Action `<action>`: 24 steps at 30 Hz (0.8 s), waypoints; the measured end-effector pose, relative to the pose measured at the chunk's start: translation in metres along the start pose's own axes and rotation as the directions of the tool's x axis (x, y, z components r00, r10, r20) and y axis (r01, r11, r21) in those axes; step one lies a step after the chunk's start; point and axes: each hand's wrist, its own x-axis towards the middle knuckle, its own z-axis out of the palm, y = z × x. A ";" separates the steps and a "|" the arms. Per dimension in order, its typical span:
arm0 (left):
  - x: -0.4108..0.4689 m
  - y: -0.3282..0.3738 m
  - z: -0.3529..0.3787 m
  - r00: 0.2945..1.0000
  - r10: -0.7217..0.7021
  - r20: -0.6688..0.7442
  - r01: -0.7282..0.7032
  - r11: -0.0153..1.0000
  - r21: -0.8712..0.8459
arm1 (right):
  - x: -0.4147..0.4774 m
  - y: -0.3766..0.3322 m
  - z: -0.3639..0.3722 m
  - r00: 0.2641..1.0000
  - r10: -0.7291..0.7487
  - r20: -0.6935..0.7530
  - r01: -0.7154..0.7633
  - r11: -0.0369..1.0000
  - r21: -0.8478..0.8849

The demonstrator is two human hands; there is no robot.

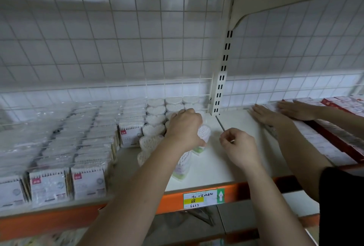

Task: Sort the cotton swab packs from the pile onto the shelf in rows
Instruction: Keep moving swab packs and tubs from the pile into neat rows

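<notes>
Heart-shaped clear packs of cotton swabs (155,119) stand in rows on the white shelf (226,167), running from the back wire grid toward the front. My left hand (185,128) grips one heart-shaped pack (203,134) at the right side of these rows, its green base just above the shelf. Another pack (183,167) stands below my left wrist, partly hidden by my forearm. My right hand (239,147) hovers to the right over bare shelf, fingers loosely curled, holding nothing I can make out.
Rectangular bagged swab packs (86,182) fill the left of the shelf. Another person's two hands (285,113) press on red and white boxes (334,137) on the right. An upright slotted post (221,80) and an orange front rail (256,185) with a price label (202,198) bound the shelf.
</notes>
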 end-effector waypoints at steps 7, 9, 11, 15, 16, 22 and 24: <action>0.007 0.001 -0.002 1.000 -0.023 0.012 0.024 0.998 -0.063 | 0.000 0.001 0.005 0.999 0.007 0.040 -0.008 1.000 0.025; 0.010 0.000 -0.002 0.999 -0.033 0.022 0.035 0.997 -0.068 | 0.000 0.002 0.006 0.999 0.001 0.047 -0.002 1.000 0.026; 0.012 -0.001 -0.002 0.999 -0.040 0.023 0.042 0.997 -0.062 | 0.001 0.002 0.007 0.998 -0.003 0.056 0.001 0.999 0.033; 0.018 -0.002 -0.001 0.999 -0.038 0.024 0.039 0.999 -0.037 | 0.002 0.002 0.006 0.998 0.005 0.064 -0.008 0.999 0.052; 0.019 -0.002 -0.001 0.999 -0.035 0.028 0.036 0.999 -0.031 | 0.002 0.003 0.006 0.998 0.006 0.068 -0.010 0.998 0.056; 0.021 -0.004 0.002 0.999 -0.030 0.035 0.031 0.999 -0.037 | 0.003 0.001 0.005 0.998 0.011 0.063 -0.014 0.999 0.049; 0.021 -0.006 0.004 0.999 -0.025 0.031 0.026 0.999 -0.031 | 0.003 -0.001 0.005 0.998 0.009 0.062 -0.013 0.998 0.054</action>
